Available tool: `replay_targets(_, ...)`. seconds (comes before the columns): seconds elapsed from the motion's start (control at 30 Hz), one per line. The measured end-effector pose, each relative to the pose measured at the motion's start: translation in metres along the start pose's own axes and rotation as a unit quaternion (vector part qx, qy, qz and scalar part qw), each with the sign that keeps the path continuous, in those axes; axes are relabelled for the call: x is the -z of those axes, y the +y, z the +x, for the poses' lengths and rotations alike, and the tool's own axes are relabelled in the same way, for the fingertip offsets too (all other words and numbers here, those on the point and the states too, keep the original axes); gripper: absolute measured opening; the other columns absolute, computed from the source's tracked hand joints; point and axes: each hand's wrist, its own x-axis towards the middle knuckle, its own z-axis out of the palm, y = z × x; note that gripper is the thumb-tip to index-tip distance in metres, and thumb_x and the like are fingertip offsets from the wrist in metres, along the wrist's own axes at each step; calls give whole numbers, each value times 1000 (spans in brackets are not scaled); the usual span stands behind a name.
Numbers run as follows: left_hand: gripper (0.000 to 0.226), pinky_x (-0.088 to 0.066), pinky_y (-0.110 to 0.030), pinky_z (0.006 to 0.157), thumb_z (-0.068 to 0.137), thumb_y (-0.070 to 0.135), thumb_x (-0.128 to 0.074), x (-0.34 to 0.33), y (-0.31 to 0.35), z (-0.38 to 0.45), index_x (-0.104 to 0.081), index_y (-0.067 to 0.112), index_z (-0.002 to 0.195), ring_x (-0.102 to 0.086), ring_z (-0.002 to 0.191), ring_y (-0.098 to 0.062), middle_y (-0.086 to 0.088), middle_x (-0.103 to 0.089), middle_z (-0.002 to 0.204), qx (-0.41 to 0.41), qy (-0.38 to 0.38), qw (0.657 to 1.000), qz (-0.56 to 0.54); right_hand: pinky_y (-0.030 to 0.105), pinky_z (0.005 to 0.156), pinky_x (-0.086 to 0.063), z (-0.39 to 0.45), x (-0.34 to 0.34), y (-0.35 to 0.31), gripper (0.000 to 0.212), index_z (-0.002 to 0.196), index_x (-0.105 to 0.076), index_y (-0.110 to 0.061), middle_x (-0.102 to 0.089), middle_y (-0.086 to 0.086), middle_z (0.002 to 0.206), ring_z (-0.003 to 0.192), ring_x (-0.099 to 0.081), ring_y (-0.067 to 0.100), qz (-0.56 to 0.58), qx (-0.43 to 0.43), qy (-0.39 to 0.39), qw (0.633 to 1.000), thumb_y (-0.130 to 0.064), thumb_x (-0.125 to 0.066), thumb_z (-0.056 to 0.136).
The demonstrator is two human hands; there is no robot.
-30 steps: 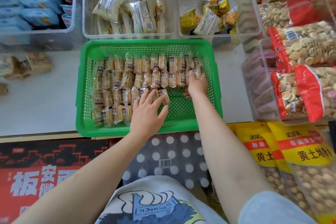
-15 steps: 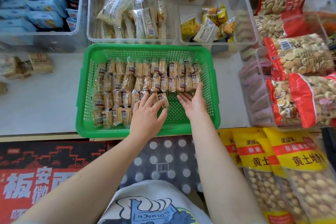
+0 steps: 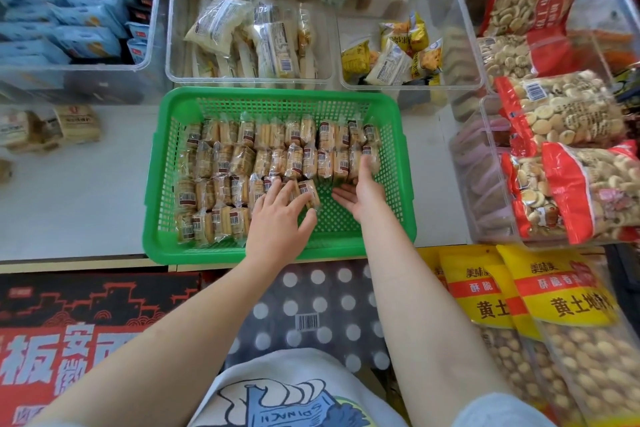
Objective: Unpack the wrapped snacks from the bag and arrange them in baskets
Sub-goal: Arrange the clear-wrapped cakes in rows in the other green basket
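Inside the green basket (image 3: 156, 204), my left hand (image 3: 277, 222) presses spread fingers on loose snack packs (image 3: 308, 191); right hand (image 3: 360, 198) open; a nudge could topple the rows.

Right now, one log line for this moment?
left hand: pressing wrapped snacks | right hand: open, palm up | green basket: partly filled

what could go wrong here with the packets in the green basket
1. The wrapped snacks stand on edge in rows; the third row ends at the left hand, with bare basket floor to its right, so the end packets might topple that way.
2. The right hand, open with fingertips against the second row's end, could knock those packets askew.
3. The green basket sits at the counter's front edge, so a hard push could shift it.
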Motion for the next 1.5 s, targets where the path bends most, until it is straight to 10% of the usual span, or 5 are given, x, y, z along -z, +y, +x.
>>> replay_targets(0.63, 45, -29, -39, 115, 96, 42, -40, 37, -29, -34, -71, 20, 120, -46, 132, -20, -1, -63, 132, -55, 198, 957, -205, 31, 57, -53, -93, -32, 27, 31, 88, -58, -10, -65, 7, 78, 59, -62, 16, -165, 160, 30, 973, -38, -57, 100)
replay_targets(0.83, 39, -40, -43, 91, 93, 34, -45, 99, -203, -91, -69, 13, 115, -59, 103, -30, -7, -66, 117, 94, 349, 929, -78, 29, 58, -51, -165, -159, 80, 19, 84, -60, -8, -65, 3, 70, 57, -60, 11, -335, 268, -147, 891, -19, -59, 99)
replay_targets(1.03, 55, -33, -47, 111, 98, 36, -45, 109, -367, -92, -43, 10, 147, -40, 139, -36, -16, -38, 154, 270, 159, 949, -14, 29, 52, -46, -164, -318, 162, 19, 81, -55, -11, -61, 4, 68, 50, -56, 13, -458, 263, -249, 812, -18, -61, 98)
replay_targets(1.2, 82, 2, -44, 124, 98, 40, -48, 119, -453, -77, -4, 9, 159, 5, 154, -30, -15, -2, 167, 345, 174, 922, -20, 34, 64, -50, -138, -400, 206, 23, 81, -60, -8, -66, 7, 73, 61, -59, 17, -575, 295, -210, 734, -26, -61, 95)
replay_targets(1.5, 76, 5, -46, 122, 100, 48, -30, 106, -481, -68, 8, 21, 159, 6, 155, -21, -6, 5, 168, 396, 137, 908, -11, 38, 88, -48, -104, -514, 257, 43, 132, -56, -14, -51, 7, 130, 105, -58, 24, -630, 471, -255, 562, -19, -65, 91)
